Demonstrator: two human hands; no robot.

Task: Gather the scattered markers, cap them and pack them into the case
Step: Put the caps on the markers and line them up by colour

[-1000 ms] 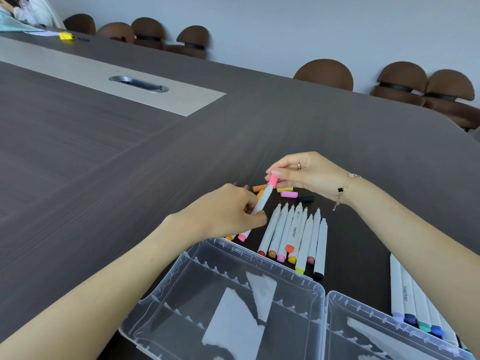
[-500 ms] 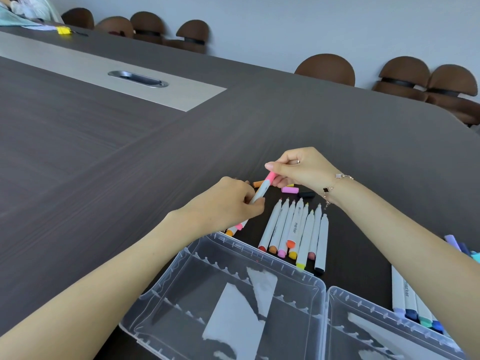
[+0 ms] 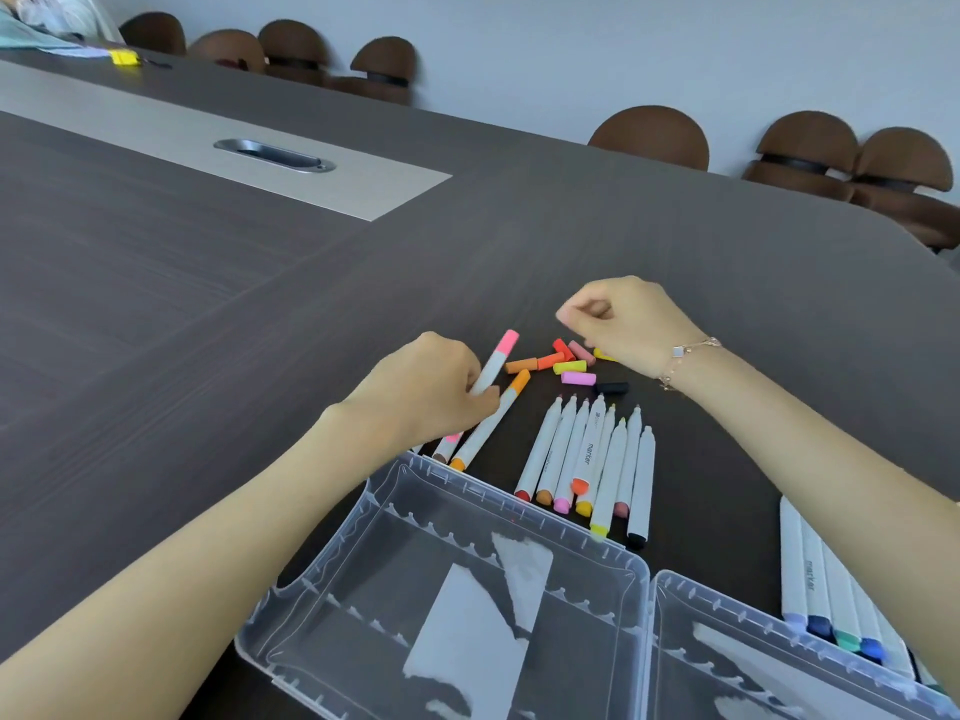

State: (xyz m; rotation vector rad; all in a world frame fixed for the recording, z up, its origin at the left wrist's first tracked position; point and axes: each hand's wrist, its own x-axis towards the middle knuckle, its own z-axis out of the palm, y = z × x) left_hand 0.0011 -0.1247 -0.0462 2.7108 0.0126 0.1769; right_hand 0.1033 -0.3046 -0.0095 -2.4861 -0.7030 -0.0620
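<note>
Nearest, the open case (image 3: 441, 589) waits on the worktop (image 3: 156, 304); beyond, the left hand (image 3: 426, 392) grips a pink marker (image 3: 493, 366), while the right hand (image 3: 618, 319), curled and holding nothing, hovers over loose caps (image 3: 569, 363). A nudged cap could roll away.

The word "marker" is printed in dark letters along the white barrel of one marker (image 3: 588, 449) that lies on top of the row of uncapped markers on the table; just above this word there is a small mark, too small to read. The same word "marker" is printed along the barrel of a white marker (image 3: 810, 574) in the group at the right edge, beside the clear case. Other markers carry no text that can be read, and the loose caps show none.
</note>
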